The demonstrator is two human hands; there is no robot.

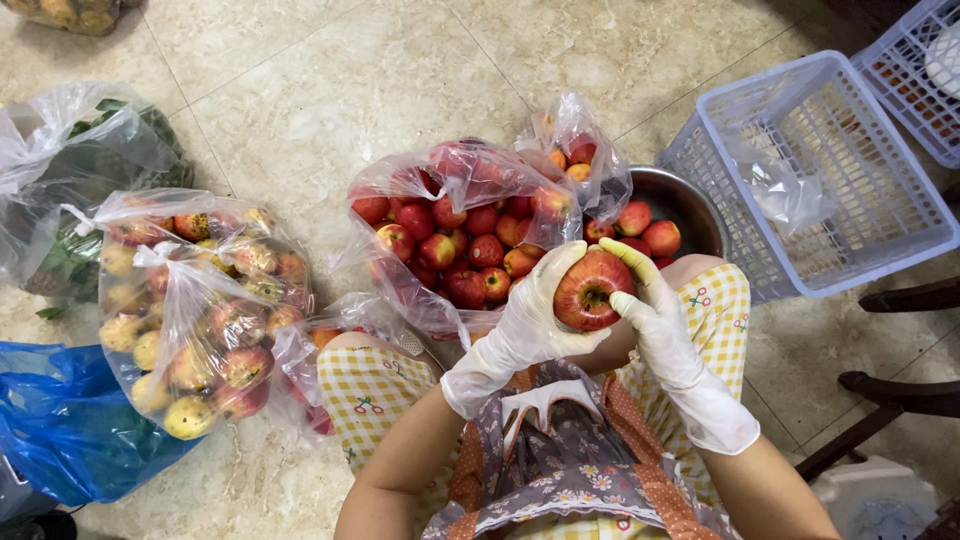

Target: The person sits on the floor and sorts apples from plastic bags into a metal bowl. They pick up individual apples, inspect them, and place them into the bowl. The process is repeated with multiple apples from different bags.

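I hold a large red apple in front of my knees, stem end facing up. My left hand, in a white glove, cups it from the left and below. My right hand, also gloved, presses on it from the right, index finger along its top edge. Just beyond the apple lies an open clear plastic bag full of several small red fruits. A metal bowl to its right holds a few more red fruits.
A clear bag of yellowish-red fruits sits on the tiled floor at left, with a bag of greens behind it and a blue bag below. Light-blue plastic baskets stand at right, near dark chair legs.
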